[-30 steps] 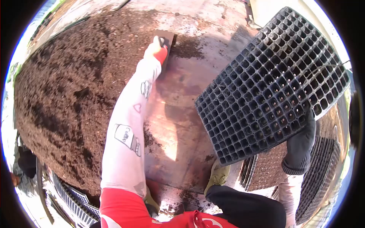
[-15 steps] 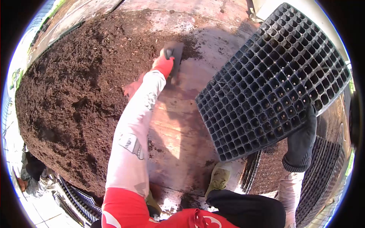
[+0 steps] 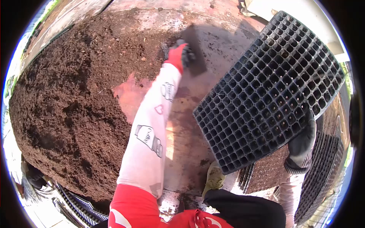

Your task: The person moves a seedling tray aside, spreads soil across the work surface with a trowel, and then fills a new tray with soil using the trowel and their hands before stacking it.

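My left hand (image 3: pixel 179 55), in a red and black glove, grips a flat dark scraper board (image 3: pixel 194 48) and presses it on the reddish floor (image 3: pixel 190 125) at the edge of a large heap of dark soil (image 3: pixel 72 91). My right hand (image 3: pixel 303 137), in a dark glove, holds a black empty seedling tray (image 3: pixel 266 91) by its lower right edge, tilted up above the floor. The tray's many cells are empty.
A stack of black trays (image 3: pixel 319 167), one filled with soil (image 3: pixel 270 171), lies at the lower right under the raised tray. More trays (image 3: pixel 72 207) lie at the lower left by the heap. My shoe (image 3: pixel 213 179) stands on the floor.
My left hand has swept the scraper board to the right along the heap's edge, baring a patch of reddish floor behind it. The raised tray has barely shifted.
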Available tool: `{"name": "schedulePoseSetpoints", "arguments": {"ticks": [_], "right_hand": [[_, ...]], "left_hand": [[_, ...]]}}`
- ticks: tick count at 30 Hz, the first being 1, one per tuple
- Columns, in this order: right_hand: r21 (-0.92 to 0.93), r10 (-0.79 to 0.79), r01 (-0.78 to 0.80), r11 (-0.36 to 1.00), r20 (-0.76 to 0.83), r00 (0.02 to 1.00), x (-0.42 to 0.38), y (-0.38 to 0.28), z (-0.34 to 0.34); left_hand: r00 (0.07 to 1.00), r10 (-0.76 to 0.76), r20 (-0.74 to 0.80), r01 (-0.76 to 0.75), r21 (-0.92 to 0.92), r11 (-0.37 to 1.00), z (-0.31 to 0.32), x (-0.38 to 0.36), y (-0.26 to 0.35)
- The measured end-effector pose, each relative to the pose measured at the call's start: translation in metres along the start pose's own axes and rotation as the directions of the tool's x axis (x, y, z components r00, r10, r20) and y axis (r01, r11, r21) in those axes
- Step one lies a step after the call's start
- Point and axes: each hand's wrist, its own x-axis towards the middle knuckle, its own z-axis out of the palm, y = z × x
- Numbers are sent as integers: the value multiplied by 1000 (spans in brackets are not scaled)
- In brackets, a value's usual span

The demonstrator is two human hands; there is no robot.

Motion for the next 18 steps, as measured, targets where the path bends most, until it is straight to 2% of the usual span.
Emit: {"name": "schedulePoseSetpoints", "arguments": {"ticks": [1,2,3,4,5,6,7,8,9,10,11,12,13,14,15,16,17,18], "right_hand": [[-2,5,-5,1000,-14,1000,-1,-1,2],[-23,30,-32,999,-75,997,-1,-2,4],[-39,52,-58,998,-128,990,1,-2,7],[-16,76,-80,997,-165,983,2,-3,4],[-9,79,-81,997,-159,984,1,-1,-4],[-34,22,-28,999,-167,986,1,4,-15],[-59,-36,26,998,-173,984,3,6,-20],[16,10,-8,1000,-149,989,4,7,-12],[31,-6,15,999,-271,962,8,10,-2],[33,-10,23,999,-345,938,9,12,11],[30,-7,22,999,-432,902,7,13,17],[83,27,-3,997,-299,954,3,10,10],[131,51,-31,991,-158,986,1,7,-3],[191,23,-27,981,23,999,5,3,-22],[250,-27,-27,968,208,978,9,-3,-37],[238,-30,-16,971,191,981,13,-8,-43],[255,-92,25,967,257,962,15,-12,-46],[276,-150,59,959,320,935,8,-15,-41]], "left_hand": [[991,7,-131,-7,2,1000,-18,-3,11],[960,-89,266,149,-215,965,-77,5,21],[913,15,407,152,-374,915,-110,1,37],[954,-10,-300,0,-33,999,-110,-32,61],[853,142,-503,-128,62,990,-136,-42,75],[864,170,-474,-189,8,982,-174,-60,87],[760,220,-612,-134,184,974,-186,-92,103],[731,246,-637,-79,278,957,-225,-118,110],[683,246,-687,-60,283,957,-231,-158,119],[850,93,-518,-59,83,995,-322,-174,111],[761,238,-604,-133,213,968,-373,-194,104],[456,459,-762,-121,458,881,-294,-239,119],[411,477,-777,-151,458,876,-263,-270,126],[519,412,-749,-225,345,911,-310,-285,126],[426,434,-794,-242,362,900,-267,-303,126],[509,344,-789,-272,232,934,-229,-319,123],[590,259,-765,-293,97,951,-208,-329,120],[577,481,-660,-203,454,867,-224,-332,105]]}}
